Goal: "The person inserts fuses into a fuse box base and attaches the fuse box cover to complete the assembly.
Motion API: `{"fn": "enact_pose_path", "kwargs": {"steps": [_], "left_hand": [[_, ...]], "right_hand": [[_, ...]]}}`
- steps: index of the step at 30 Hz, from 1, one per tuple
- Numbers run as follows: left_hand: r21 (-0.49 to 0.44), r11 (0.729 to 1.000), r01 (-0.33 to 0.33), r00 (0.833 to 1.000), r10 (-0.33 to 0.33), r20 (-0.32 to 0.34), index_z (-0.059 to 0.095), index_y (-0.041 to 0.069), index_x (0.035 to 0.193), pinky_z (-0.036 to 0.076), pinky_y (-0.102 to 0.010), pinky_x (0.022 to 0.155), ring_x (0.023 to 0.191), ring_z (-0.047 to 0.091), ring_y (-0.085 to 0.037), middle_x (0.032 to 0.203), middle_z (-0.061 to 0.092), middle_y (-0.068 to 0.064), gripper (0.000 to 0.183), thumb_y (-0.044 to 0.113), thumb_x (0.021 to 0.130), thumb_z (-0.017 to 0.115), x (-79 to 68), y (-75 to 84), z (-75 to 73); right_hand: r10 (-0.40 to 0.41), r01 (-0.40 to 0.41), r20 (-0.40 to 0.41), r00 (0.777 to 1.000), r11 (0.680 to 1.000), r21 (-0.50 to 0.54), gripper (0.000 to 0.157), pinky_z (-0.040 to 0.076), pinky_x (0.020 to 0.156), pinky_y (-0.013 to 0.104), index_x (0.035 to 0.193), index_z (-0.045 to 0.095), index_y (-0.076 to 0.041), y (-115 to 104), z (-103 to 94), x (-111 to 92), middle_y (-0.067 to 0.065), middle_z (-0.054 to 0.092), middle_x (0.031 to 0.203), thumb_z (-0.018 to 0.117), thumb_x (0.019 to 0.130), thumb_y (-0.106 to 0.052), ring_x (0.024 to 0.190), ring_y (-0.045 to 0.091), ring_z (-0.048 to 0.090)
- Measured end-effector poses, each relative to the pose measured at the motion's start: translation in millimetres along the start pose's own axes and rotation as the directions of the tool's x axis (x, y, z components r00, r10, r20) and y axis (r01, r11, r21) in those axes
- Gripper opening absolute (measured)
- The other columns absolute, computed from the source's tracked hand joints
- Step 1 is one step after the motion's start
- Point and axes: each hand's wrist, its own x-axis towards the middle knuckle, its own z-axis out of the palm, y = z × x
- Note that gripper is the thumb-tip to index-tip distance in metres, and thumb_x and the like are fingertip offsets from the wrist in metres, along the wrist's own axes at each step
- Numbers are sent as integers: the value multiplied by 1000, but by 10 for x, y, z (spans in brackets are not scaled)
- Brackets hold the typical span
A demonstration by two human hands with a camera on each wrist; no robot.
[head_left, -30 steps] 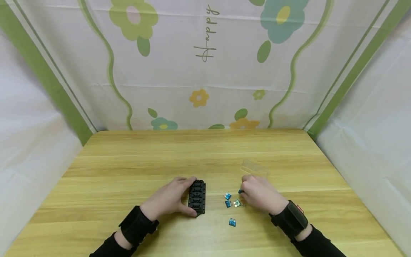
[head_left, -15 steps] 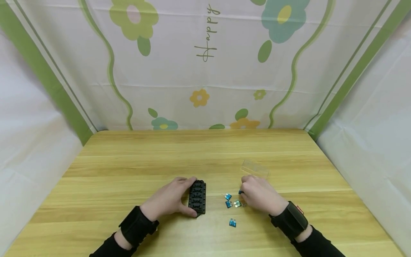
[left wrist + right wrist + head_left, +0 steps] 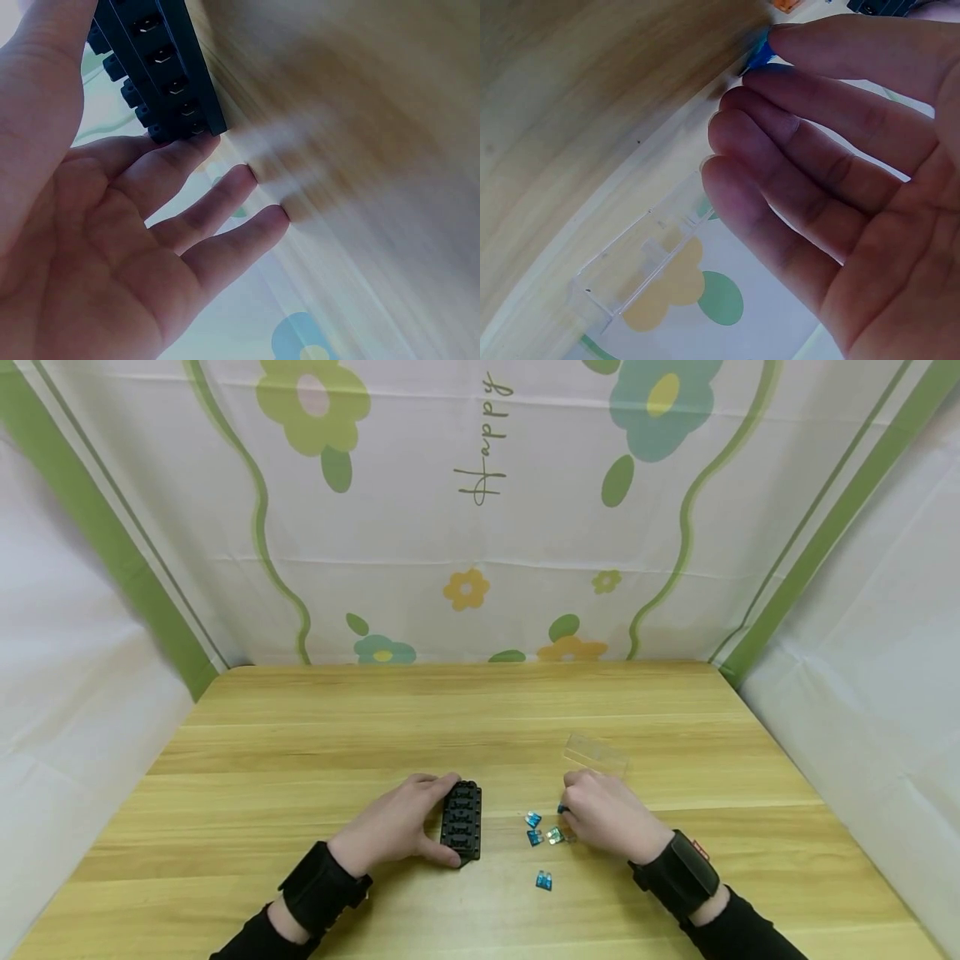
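Observation:
A black fuse block with a row of slots lies lengthwise away from me on the table. My left hand holds it by its ends, thumb at the near end and fingertips at the far one. In the left wrist view, slotted terminals show along the side of the fuse block. To the right, my right hand pinches a blue blade fuse between thumb and index finger, low over the table. Between the hands lie loose blue fuses and a greenish clear one. Another blue blade fuse is nearer me.
Just beyond my right hand lies a clear plastic cover. The wooden table ends at a flowered cloth behind, with white cloth at both sides. Something small and orange shows at the top of the right wrist view.

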Motion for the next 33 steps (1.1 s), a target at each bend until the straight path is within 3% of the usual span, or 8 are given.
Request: {"fn": "enact_pose_path", "kwargs": {"steps": [10, 25, 33], "left_hand": [[-2, 1000, 11, 1000, -11, 14, 36, 6, 147, 38, -41, 99, 125, 43, -31, 135, 48, -13, 108, 66, 65, 73, -1, 16, -16], [-12, 1000, 0, 1000, 0, 3, 35, 5, 147, 39, -42, 98, 125, 43, -31, 135, 47, -15, 107, 63, 66, 75, -15, 20, -16], [-7, 1000, -3, 1000, 3, 1, 35, 5, 147, 38, -41, 99, 125, 43, -31, 136, 47, -15, 107, 63, 66, 75, -17, 14, -10]], "right_hand": [[7, -7, 3, 1000, 1000, -7, 22, 31, 45, 19, 62, 58, -19, 0, 6, -3, -9, 38, 67, 65, 78, -6, 56, 8, 36], [-23, 23, -43, 999, 1000, -4, 30, 27, 42, 19, 57, 45, -21, -1, 24, 10, -8, 34, 62, 55, 77, -2, 53, 8, 31], [-26, 25, -63, 998, 1000, -7, 27, 27, 41, 18, 59, 50, -20, -7, 15, 13, -8, 34, 63, 57, 79, -4, 52, 7, 31]]}}
